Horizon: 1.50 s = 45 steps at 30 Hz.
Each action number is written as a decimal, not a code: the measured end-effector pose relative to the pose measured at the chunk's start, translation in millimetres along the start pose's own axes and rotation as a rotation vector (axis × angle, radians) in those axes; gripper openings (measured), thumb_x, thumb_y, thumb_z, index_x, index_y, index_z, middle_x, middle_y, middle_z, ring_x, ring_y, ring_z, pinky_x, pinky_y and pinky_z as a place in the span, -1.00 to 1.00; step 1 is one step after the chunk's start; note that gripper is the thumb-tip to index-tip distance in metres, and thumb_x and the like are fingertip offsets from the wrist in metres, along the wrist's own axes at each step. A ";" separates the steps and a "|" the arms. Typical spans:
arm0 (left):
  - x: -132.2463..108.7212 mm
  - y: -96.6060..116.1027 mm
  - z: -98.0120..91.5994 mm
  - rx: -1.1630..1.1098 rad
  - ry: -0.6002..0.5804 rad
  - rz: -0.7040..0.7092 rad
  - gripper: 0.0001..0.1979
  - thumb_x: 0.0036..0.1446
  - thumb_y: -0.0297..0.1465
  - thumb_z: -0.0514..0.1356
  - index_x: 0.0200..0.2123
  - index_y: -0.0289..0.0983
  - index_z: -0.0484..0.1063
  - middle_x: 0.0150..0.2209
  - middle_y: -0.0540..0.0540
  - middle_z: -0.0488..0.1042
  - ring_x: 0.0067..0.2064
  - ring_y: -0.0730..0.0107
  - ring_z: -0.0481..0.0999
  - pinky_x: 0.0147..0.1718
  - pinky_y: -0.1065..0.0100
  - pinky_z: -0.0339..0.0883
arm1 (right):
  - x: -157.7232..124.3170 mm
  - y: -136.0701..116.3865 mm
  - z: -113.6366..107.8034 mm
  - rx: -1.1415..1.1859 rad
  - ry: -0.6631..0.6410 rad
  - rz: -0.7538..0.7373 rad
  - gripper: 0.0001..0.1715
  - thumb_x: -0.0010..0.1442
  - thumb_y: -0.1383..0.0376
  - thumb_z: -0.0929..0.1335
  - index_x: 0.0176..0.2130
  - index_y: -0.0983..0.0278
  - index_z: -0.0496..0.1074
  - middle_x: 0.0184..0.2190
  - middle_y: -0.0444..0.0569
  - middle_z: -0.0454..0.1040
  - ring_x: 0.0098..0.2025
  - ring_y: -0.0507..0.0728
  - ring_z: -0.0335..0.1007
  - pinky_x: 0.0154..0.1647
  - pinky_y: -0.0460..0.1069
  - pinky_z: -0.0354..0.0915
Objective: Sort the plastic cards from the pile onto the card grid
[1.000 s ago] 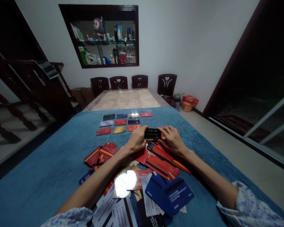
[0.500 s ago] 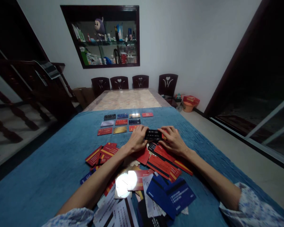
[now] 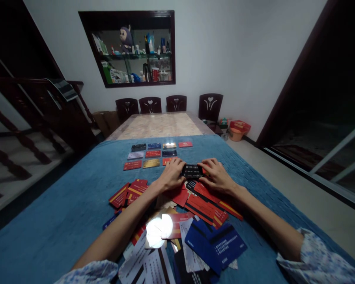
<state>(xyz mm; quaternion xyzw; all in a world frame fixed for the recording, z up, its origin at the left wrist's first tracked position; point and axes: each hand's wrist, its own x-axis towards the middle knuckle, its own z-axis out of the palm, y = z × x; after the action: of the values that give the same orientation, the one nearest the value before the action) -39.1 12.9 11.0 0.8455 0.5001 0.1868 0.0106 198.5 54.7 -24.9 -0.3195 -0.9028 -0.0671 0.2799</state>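
Note:
A black card (image 3: 192, 170) with pale lettering is held between my two hands above the blue cloth. My left hand (image 3: 172, 173) closes on its left end, and my right hand (image 3: 215, 174) grips the right end. Whether more cards lie under it cannot be made out. Nearer me spreads a loose pile of red cards (image 3: 199, 208), blue cards (image 3: 227, 244) and white cards (image 3: 156, 270), partly hidden by my left forearm. Beyond my hands are rows of cards, among them a gold card (image 3: 151, 163) and a dark blue card (image 3: 169, 153).
The blue cloth (image 3: 68, 197) covers the near part of the table, with a stone-patterned top (image 3: 162, 123) beyond. Dark chairs (image 3: 210, 105) stand at the far end. A wooden railing (image 3: 26, 118) is on the left, and an orange bucket (image 3: 236, 134) sits on the floor at right.
The whole view has shifted slightly. The black card's face now tilts a little differently between my hands, which keep their hold on it.

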 end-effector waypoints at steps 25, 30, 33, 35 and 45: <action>-39.0 -54.3 -36.0 0.035 -0.083 -0.134 -0.60 0.02 -0.40 0.29 -0.02 -0.23 0.41 0.00 -0.20 0.38 0.05 0.02 0.29 0.03 0.00 0.25 | 75.4 -17.8 28.6 0.093 -0.213 -0.193 -0.39 0.19 0.03 0.39 0.15 0.22 0.39 -0.05 0.15 0.43 -0.04 0.28 0.23 -0.14 0.14 0.29; -47.8 -68.2 -48.6 0.049 -0.093 -0.170 -0.57 0.03 -0.43 0.26 0.02 -0.22 0.39 0.03 -0.20 0.37 0.09 0.01 0.28 0.04 0.01 0.25 | 100.4 -32.1 33.1 0.104 -0.254 -0.219 -0.45 0.19 0.04 0.40 0.10 0.21 0.42 -0.04 0.12 0.43 -0.03 0.27 0.22 -0.17 0.12 0.28; -51.3 -77.5 -55.1 0.065 -0.089 -0.187 -0.54 0.03 -0.46 0.26 0.05 -0.23 0.38 -0.01 -0.19 0.38 0.08 0.03 0.30 0.04 0.02 0.26 | 115.7 -38.2 37.9 0.116 -0.265 -0.242 -0.45 0.19 0.05 0.40 0.10 0.24 0.43 -0.04 0.13 0.43 -0.04 0.27 0.23 -0.15 0.13 0.28; -52.9 -83.8 -58.9 0.105 -0.104 -0.217 -0.58 0.04 -0.46 0.25 0.02 -0.26 0.40 0.00 -0.22 0.38 0.09 -0.01 0.30 0.04 0.00 0.26 | 126.0 -41.1 43.0 0.113 -0.273 -0.252 -0.42 0.19 0.04 0.40 0.11 0.27 0.42 -0.05 0.15 0.43 -0.03 0.28 0.23 -0.14 0.14 0.28; -56.9 -117.2 -77.6 0.222 -0.160 -0.300 -0.67 0.10 -0.42 0.21 -0.03 -0.27 0.40 0.03 -0.22 0.37 0.11 0.03 0.29 0.08 0.03 0.24 | 178.5 -48.4 72.4 0.112 -0.312 -0.318 -0.43 0.16 0.01 0.41 0.05 0.29 0.47 -0.06 0.16 0.41 -0.03 0.29 0.22 -0.08 0.14 0.26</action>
<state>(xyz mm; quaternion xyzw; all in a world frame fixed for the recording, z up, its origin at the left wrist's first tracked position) -187.5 10.0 41.9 0.7696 0.6356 0.0591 -0.0152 21.2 134.6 15.3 -0.1635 -0.9765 -0.0101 0.1401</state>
